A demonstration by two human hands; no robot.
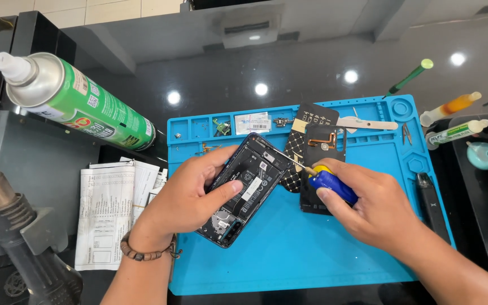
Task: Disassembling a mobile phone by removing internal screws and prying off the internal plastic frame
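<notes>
While looking down through the head view, I am gripping the opened phone (248,189) with my left hand (190,195), fingers wrapped around its edges, over the blue mat (289,254). My right hand (368,209) is pinching a blue-handled screwdriver (326,179), tip touching the phone's upper edge. A green spray can (80,101) is lying far left.

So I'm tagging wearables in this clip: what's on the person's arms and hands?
Both forearms are bare, no sleeves or gloves. The left wrist carries a brown beaded bracelet with a small dangling end. The right hand and its wrist show nothing worn; no rings visible on the fingers.
</notes>
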